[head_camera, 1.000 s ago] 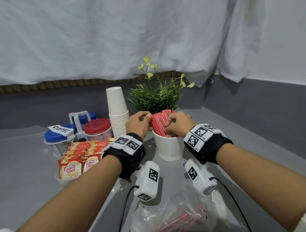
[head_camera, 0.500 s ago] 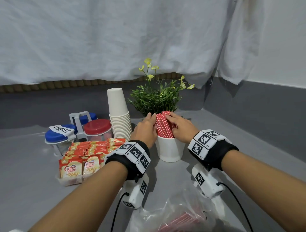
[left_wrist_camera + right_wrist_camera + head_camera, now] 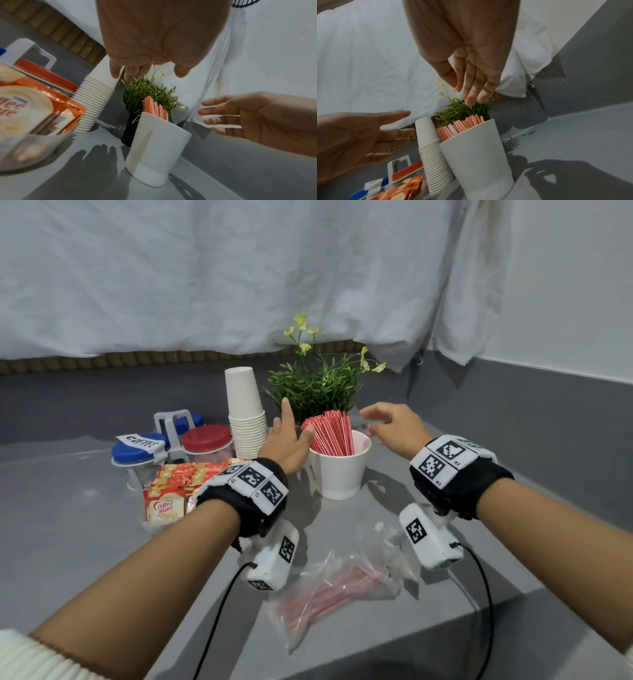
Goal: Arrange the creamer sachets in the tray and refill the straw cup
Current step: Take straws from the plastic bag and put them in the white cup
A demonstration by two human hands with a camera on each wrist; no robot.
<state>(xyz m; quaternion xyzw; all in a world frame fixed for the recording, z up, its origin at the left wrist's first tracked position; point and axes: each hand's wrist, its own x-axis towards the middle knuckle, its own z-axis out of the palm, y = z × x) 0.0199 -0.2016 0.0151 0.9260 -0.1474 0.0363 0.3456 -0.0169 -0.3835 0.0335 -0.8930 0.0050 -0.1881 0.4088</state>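
Observation:
A white straw cup point(image 3: 340, 474) point(image 3: 154, 152) point(image 3: 477, 155) stands mid-table, holding a leaning bundle of red-and-white straws point(image 3: 330, 433) point(image 3: 460, 128). My left hand point(image 3: 287, 440) hovers just left of the cup with fingers straight, its thumb close to the straw tips. My right hand point(image 3: 394, 426) floats to the right of the cup, fingers spread, holding nothing. Orange creamer sachets point(image 3: 178, 487) point(image 3: 25, 108) stand in rows in a clear tray point(image 3: 34, 148) on the left. A plastic bag with a few straws point(image 3: 332, 587) lies near the front.
A stack of white paper cups point(image 3: 245, 416) stands behind the left hand. A potted green plant point(image 3: 315, 392) sits behind the straw cup. Blue-lidded point(image 3: 137, 450) and red-lidded point(image 3: 207, 436) jars sit in a rack at the left. A white cloth hangs behind.
Both hands have let go of the straw bundle and drawn apart from the cup, fingers opening. The straws now lean left in the cup.

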